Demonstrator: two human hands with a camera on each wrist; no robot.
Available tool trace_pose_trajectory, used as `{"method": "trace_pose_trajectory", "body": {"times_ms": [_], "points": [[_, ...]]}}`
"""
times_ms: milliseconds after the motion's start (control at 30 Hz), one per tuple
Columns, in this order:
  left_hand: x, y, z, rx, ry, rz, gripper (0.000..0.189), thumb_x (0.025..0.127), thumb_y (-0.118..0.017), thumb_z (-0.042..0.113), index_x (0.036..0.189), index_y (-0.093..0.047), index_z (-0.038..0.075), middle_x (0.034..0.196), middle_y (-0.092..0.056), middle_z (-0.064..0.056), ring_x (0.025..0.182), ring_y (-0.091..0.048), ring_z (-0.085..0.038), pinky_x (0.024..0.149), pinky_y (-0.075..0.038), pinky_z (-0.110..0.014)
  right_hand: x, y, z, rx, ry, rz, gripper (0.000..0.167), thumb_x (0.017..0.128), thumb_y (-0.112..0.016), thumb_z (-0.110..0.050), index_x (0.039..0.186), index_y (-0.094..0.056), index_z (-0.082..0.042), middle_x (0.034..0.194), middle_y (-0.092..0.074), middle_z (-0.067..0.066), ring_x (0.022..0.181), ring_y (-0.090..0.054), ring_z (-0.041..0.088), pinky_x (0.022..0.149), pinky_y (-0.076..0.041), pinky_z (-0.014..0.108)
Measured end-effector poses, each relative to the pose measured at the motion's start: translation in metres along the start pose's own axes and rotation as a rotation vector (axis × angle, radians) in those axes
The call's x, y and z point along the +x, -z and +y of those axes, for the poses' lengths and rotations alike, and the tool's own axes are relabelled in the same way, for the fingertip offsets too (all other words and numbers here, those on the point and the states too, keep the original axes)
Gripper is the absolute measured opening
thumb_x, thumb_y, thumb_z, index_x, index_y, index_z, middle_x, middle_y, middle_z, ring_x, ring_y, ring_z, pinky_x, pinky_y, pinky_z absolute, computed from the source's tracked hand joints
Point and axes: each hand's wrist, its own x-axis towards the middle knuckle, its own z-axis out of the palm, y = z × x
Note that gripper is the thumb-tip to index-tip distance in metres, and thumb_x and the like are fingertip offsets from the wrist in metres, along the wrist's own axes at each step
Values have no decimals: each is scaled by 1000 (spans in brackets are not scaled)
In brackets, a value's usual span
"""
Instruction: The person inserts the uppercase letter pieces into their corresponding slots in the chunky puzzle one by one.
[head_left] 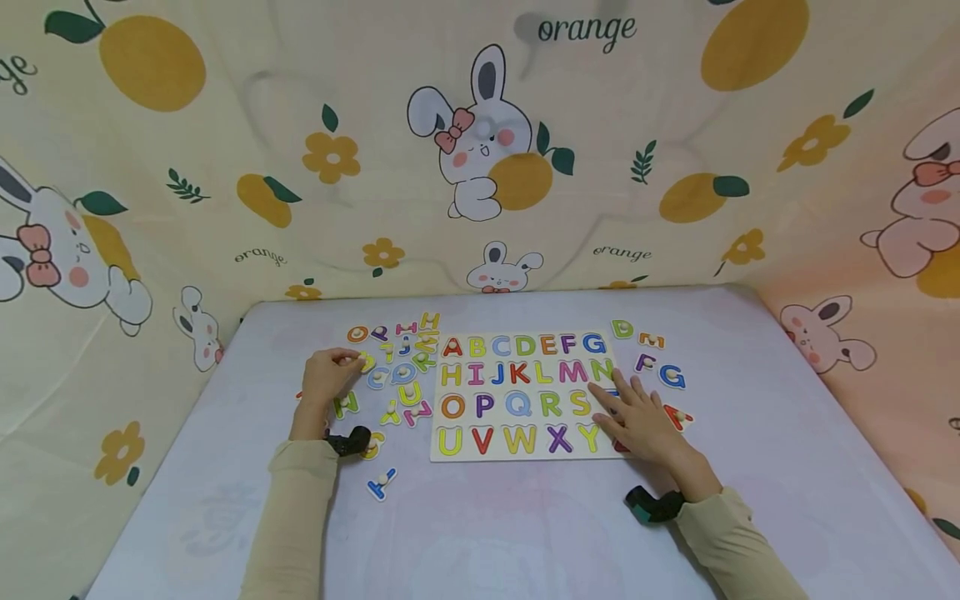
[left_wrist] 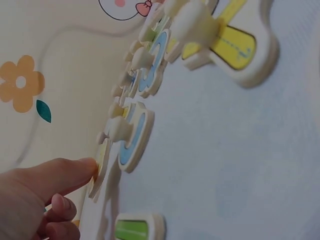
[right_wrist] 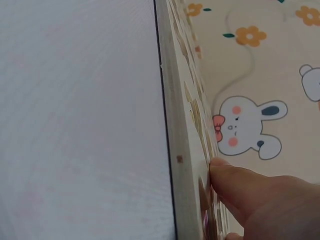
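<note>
My left hand (head_left: 330, 382) pinches the edge of a yellow letter piece (head_left: 367, 361) left of the puzzle board; which letter it is I cannot tell. In the left wrist view one fingertip touches this yellow piece (left_wrist: 101, 167), beside a blue letter piece (left_wrist: 134, 140) with a pale knob. The white alphabet board (head_left: 495, 457) lies flat in the middle, with coloured letter recesses from A on. Spread over its right edge, my right hand (head_left: 647, 421) rests with loosely extended fingers, covering some letters. The right wrist view shows a finger (right_wrist: 235, 185) against the board's side (right_wrist: 177, 150).
Several knobbed letter pieces lie loosely left of the board, among them an orange O (head_left: 357, 333) and a blue T (head_left: 382, 483). Right of it are a green D (head_left: 622, 329), a blue G (head_left: 672, 377) and a red A (head_left: 678, 417). A printed cloth hangs behind the table.
</note>
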Motion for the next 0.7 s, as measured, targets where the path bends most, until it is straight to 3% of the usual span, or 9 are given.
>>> {"method": "trace_pose_trajectory", "body": {"times_ms": [367,700], "points": [[1,-3,9,-33,-56,-14,29,89,-67,22,108,-71,1,74,-47,0,72,-42,-16,65,-31,-27,-1,1,-1,7,-2,1,59,96,-51,-43,149,-36,-20,159,-15,26,142,-11,58,109,-8,75],[-2,-7,31,-63,-106,-18,26,89,-68,20,106,-71,1,72,-44,0,72,-40,-16,65,-29,-27,-1,0,-1,6,-5,2,60,96,-52,-43,149,-35,-21,159,-15,26,143,-11,57,109,-8,74]]}}
